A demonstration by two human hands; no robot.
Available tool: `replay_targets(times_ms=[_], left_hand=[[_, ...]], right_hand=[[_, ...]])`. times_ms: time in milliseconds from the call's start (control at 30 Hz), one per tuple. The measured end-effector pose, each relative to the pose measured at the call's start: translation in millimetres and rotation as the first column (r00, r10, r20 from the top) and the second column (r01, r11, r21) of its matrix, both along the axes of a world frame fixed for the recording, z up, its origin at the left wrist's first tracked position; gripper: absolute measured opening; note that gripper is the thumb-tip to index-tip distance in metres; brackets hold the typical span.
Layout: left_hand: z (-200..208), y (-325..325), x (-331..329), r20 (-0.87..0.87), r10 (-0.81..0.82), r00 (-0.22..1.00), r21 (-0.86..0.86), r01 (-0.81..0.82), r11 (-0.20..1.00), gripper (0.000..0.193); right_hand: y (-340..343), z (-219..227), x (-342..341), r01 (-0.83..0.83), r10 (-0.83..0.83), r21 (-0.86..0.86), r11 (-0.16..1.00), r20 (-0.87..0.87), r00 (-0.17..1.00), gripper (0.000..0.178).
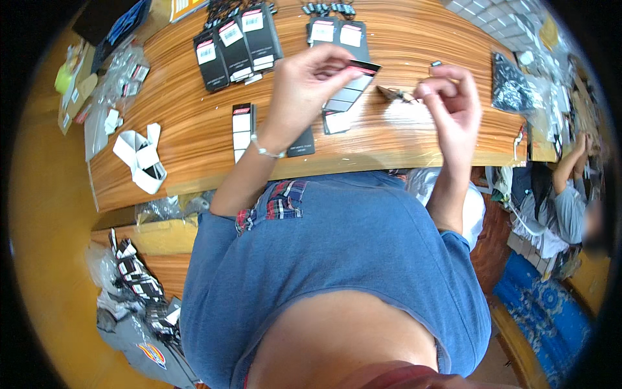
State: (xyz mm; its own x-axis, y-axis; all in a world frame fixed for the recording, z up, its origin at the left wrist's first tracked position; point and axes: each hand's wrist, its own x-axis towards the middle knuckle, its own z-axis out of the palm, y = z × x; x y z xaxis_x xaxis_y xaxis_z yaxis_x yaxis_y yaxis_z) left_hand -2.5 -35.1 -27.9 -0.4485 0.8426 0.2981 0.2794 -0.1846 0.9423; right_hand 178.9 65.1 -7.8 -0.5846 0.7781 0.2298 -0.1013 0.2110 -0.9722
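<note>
The left hand (310, 87) pinches a black card tag (353, 87) above the wooden table (194, 123), while the right hand (453, 97), fingers curled, grips a small dark fastener (396, 94) just beside it.

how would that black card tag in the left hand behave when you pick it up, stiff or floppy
The black rectangular card tag probably stays fairly stiff: it juts flat past the left hand without drooping. It looks thin, so likely light and easy to bend. Similar tags lie flat on the wooden table, unlikely to roll.
</note>
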Motion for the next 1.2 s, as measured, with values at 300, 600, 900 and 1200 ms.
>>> replay_targets(times_ms=[300, 600, 900, 1200], left_hand=[[0.7, 32.4, 40.0, -0.001, -0.171, 0.985, 0.037, 0.171, 0.985, 0.015], [5.5, 33.4, 37.9, -0.072, -0.235, 0.969, -0.034, 0.233, 0.972, 0.012], [11.9, 37.9, 30.6, -0.515, -0.215, 0.830, 0.032, 0.269, 0.963, 0.014], [4.6, 51.5, 23.3, -0.812, 0.102, 0.575, 0.316, 0.286, 0.905, 0.017]], right_hand=[[0.0, -4.9, 5.7, 0.116, -0.173, 0.302, 0.946, 0.171, 0.970, 0.026], [1.7, -0.1, 4.2, 0.079, -0.214, 0.467, 0.881, 0.244, 0.946, 0.024], [11.6, -8.5, 4.7, 0.067, -0.120, 0.270, 0.961, 0.186, 0.975, 0.021], [22.8, -23.2, 4.1, -0.111, 0.052, -0.394, 0.912, -0.158, 0.986, 0.018]])
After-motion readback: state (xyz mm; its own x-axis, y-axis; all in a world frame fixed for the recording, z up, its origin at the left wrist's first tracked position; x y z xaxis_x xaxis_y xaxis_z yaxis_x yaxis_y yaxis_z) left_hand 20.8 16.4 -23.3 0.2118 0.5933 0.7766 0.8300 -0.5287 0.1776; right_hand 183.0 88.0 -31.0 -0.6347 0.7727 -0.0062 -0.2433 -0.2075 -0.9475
